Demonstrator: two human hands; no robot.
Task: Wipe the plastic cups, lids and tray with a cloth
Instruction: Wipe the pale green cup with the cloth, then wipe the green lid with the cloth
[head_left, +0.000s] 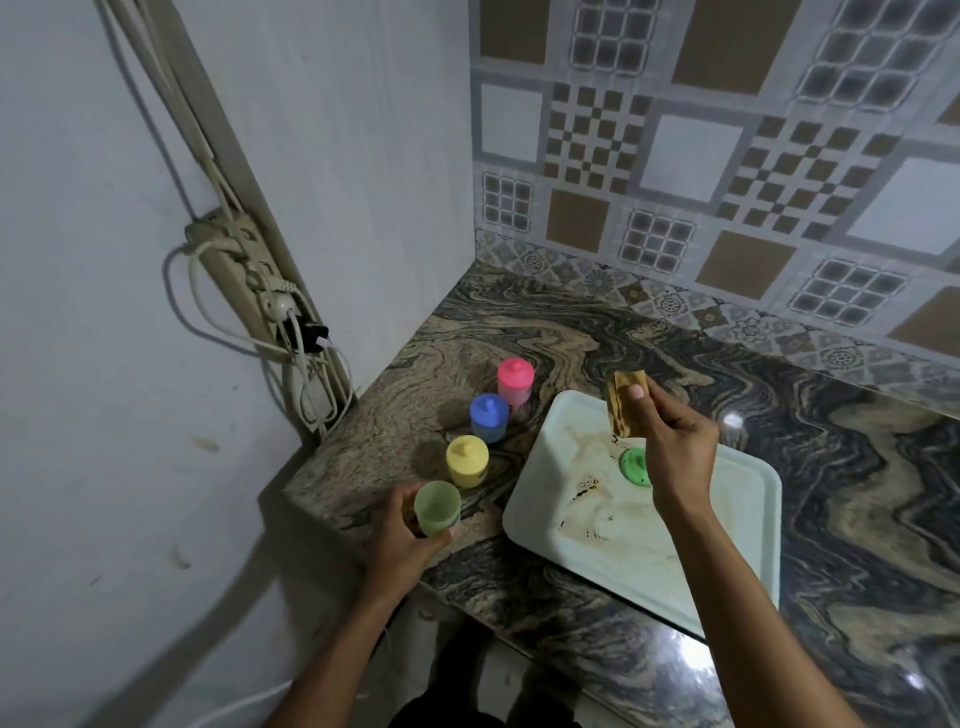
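The green cup (437, 506) is lidless, mouth up and roughly upright, just off the left edge of the tray (748, 525). The left hand (402, 543) has it, fingers wrapped round its wall; whether its base sits on the tabletop (571, 322) or hangs just clear of it is hard to say. Over the far half of the tray the right hand (675, 454) pinches a folded brown cloth (626, 402), raised off the stained surface. The green lid (634, 465) lies on the tray right beneath that hand, partly hidden by it. So the lid is the cloth's nearest target, while the cup lies leftward, across the tray's left rim. Beyond that rim, the yellow cup (466, 461), blue cup (489, 417) and pink cup (515, 382) stand lidded in a row running away.
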